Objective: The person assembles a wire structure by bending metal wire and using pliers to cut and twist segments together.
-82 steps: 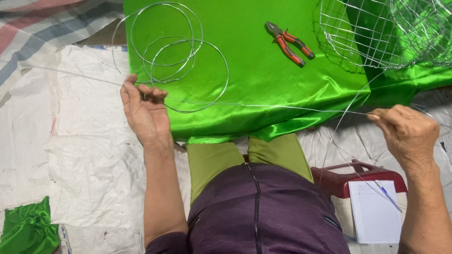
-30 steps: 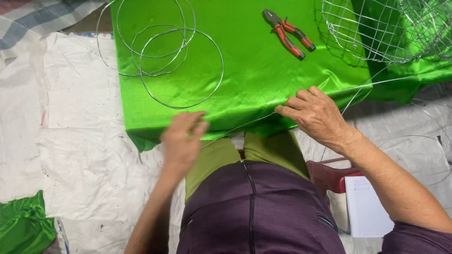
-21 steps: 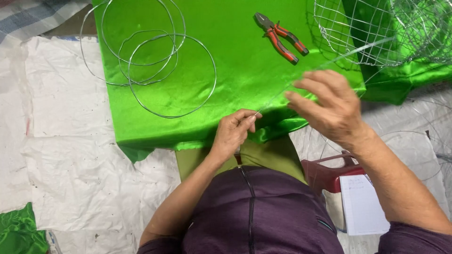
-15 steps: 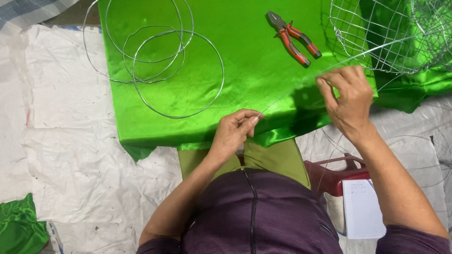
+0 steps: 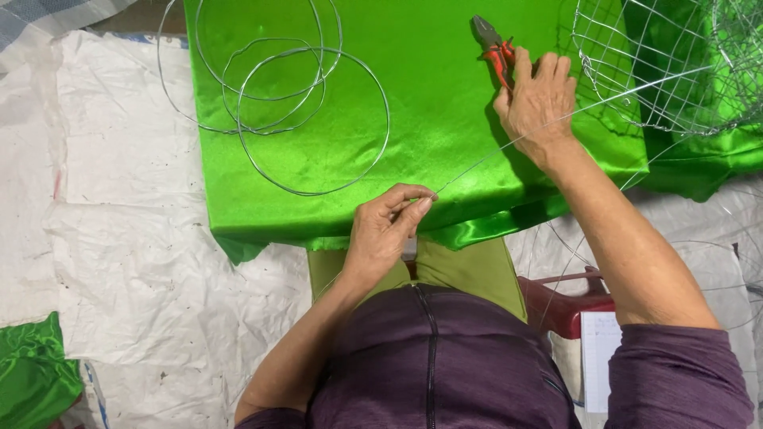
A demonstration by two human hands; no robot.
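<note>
My left hand (image 5: 385,230) pinches the near end of a long thin wire (image 5: 477,163) at the front edge of the green satin cloth (image 5: 413,103). The wire runs up and to the right, crosses over my right hand (image 5: 536,99), and goes on toward the wire mesh basket (image 5: 668,71). My right hand lies on the red-handled pliers (image 5: 493,48), its fingers curled over the handles. Only the pliers' grey jaws and a bit of red handle show.
Several wire rings (image 5: 278,103) lie overlapping on the cloth's left part. White crumpled sheeting (image 5: 119,238) covers the floor at left, with a green cloth scrap (image 5: 32,373) at bottom left. A red stool (image 5: 568,306) and a white notepad (image 5: 596,357) sit at my right side.
My left hand came in from the far left and now pinches the wire's end at the cloth's edge. My right hand let go of the wire and moved up onto the pliers.
</note>
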